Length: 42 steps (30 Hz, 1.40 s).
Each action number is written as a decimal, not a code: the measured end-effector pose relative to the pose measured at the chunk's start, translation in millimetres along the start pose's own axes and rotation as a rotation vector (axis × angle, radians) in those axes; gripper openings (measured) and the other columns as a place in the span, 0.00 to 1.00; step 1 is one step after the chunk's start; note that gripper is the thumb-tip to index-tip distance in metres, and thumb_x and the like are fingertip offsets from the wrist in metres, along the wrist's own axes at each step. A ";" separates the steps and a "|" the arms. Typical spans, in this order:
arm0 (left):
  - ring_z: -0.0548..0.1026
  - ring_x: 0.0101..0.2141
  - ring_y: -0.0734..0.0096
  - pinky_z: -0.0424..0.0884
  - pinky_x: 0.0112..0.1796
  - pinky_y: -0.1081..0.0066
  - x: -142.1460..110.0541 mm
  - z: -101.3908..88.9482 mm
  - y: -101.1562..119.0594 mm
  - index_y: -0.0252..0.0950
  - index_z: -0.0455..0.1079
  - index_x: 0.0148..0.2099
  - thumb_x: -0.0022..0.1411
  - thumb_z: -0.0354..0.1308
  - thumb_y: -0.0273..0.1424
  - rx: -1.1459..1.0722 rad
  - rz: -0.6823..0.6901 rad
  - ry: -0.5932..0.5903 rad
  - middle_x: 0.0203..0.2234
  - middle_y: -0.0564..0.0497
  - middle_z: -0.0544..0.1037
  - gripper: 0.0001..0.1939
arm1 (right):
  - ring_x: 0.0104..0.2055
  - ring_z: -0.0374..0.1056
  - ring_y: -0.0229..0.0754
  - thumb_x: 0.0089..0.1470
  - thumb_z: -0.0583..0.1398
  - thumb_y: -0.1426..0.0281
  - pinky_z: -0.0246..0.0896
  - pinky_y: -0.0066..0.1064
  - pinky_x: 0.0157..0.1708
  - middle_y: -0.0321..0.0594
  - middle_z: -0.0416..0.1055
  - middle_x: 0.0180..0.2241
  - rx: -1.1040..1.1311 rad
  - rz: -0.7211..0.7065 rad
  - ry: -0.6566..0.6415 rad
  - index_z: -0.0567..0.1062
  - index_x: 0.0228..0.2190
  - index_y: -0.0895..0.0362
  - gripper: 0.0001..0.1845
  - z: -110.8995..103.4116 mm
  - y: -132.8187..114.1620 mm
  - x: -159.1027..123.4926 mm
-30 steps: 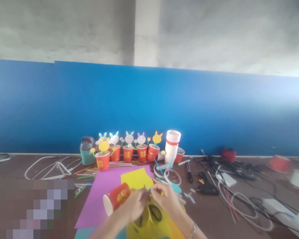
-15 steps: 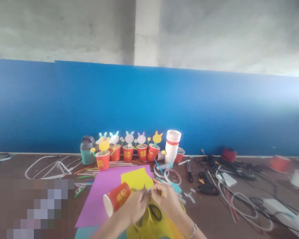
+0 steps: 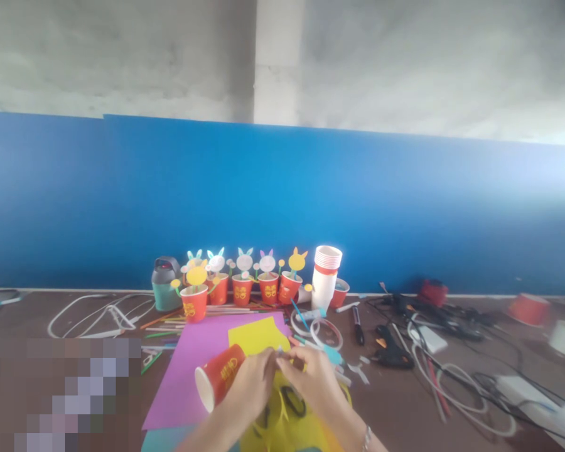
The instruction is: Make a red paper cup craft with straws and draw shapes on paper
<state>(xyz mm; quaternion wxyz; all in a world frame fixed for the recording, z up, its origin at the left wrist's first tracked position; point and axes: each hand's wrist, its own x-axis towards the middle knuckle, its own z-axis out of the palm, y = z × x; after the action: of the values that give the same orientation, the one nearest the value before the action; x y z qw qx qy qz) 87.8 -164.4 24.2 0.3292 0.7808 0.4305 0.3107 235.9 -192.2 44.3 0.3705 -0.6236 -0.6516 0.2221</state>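
My left hand (image 3: 258,376) and my right hand (image 3: 311,376) meet over yellow paper (image 3: 254,334), fingertips pinched together. Between them shows a tiny whitish piece (image 3: 279,351), too small and blurred to name. Black-handled scissors (image 3: 294,402) lie below my hands on more yellow paper, partly covered by them. Just left of my left hand a red paper cup (image 3: 219,375) rests on its side, its mouth facing left and toward me. Purple paper (image 3: 183,380) is spread under the cup.
Red cups with paper animal faces (image 3: 194,301) stand along the back, beside a tall stack of white cups (image 3: 324,279). A teal-and-grey bottle (image 3: 166,285) is at left. Rightward lie a marker (image 3: 358,325), a black glue gun (image 3: 392,351) and tangled cables (image 3: 456,376).
My hands have come closer together, the right shifting slightly left and the left turning a little upright. The tiny whitish piece stays between the fingertips. The cup has not moved.
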 end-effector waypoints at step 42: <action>0.65 0.16 0.79 0.57 0.19 0.76 10.1 -5.4 7.4 0.34 0.65 0.29 0.45 0.65 0.45 -0.744 -0.324 -0.026 0.20 0.55 0.71 0.20 | 0.31 0.68 0.43 0.49 0.61 0.64 0.64 0.34 0.36 0.40 0.72 0.28 0.185 -0.149 0.099 0.78 0.38 0.58 0.16 0.6 22.0 9.0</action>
<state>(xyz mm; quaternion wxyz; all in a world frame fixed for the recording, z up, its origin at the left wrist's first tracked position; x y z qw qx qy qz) 91.5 -157.3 35.2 0.6394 0.5343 0.4022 0.3794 250.1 -180.6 29.3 0.4737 -0.5469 -0.6537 0.2219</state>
